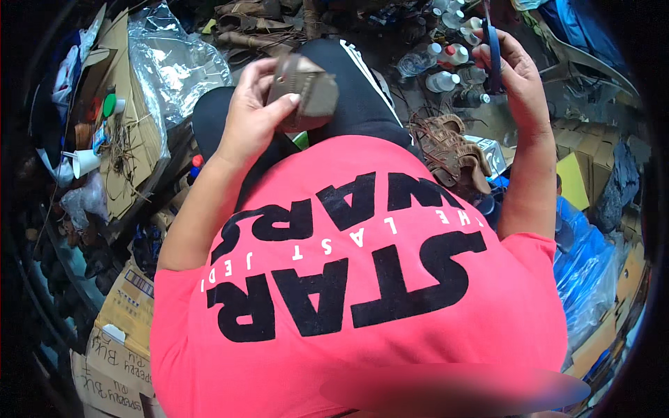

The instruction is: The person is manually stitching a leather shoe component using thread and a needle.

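On the cluttered floor, bottles stand left of the right hand, its fingers gripping a dark blue thing. The left hand pinches a brown shoe-like piece, seemingly shaped already; what remains cannot be told.

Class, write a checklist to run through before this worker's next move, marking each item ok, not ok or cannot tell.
1. Left hand has hold of the brown piece: ok, thumb across its near side.
2. Right hand has hold of the dark blue object: ok, raised well apart from the brown piece.
3. Kind of dark blue object confirmed: cannot tell, it is seen nearly edge-on.
4. Brown piece's details sharp enough to inspect: not ok, it looks blurred.
5. Floor tidy around the worker: not ok, bottles and brown shoe-like pieces crowd the right side.
6. Right hand clear of the bottles: cannot tell, depth is unclear.
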Demonstrator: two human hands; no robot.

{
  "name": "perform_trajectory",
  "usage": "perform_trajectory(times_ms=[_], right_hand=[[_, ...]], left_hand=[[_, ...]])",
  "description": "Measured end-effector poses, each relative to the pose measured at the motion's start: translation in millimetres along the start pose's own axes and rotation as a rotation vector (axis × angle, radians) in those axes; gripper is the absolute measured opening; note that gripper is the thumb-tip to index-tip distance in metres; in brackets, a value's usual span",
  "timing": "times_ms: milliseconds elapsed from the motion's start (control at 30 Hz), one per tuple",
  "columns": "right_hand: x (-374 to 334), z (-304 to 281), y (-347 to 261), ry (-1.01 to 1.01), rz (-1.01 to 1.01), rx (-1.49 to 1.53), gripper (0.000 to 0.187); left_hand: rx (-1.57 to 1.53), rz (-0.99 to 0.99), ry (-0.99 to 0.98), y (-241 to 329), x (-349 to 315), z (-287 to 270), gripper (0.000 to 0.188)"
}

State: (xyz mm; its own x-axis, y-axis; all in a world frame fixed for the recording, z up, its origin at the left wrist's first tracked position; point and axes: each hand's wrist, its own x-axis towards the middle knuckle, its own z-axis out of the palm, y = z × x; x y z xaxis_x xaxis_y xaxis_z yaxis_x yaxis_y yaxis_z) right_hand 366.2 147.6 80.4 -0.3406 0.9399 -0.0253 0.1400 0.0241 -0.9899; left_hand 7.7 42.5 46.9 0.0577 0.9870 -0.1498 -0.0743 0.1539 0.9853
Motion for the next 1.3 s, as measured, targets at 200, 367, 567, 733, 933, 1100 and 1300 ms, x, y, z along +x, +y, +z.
perform_trajectory(times_ms=[200,367,567,733,933,1100,1300], right_hand=[[19,7,9,-0.083,0.002,-0.036,0.042],[52,46,-16,-0.136,-0.032,-0.232,0.039],[93,126,-44,-0.414,-0.112,-0.110,0.038],[114,237,-77,-0.715,-0.162,-0.096,0.038],[116,378,-89,-0.921,-0.532,-0.408,0.040],[104,485,-89,-1.019,-0.689,-0.725,0.040],[96,554,-74,-0.927,-0.831,-0.905,0.038]], left_hand=[[0.843,0.322,-0.425,19,7,36,0.031],[0.994,0.445,-0.380,-30,11,22,0.034],[1.009,0.089,-0.455,-12,9,29,0.043],[0.821,0.081,-0.453,-17,0,10,0.038],[0.859,0.234,-0.413,-30,-13,-19,0.036],[0.764,0.130,-0.387,-57,-12,-29,0.036],[0.719,0.252,-0.400,-67,-13,-41,0.067]])
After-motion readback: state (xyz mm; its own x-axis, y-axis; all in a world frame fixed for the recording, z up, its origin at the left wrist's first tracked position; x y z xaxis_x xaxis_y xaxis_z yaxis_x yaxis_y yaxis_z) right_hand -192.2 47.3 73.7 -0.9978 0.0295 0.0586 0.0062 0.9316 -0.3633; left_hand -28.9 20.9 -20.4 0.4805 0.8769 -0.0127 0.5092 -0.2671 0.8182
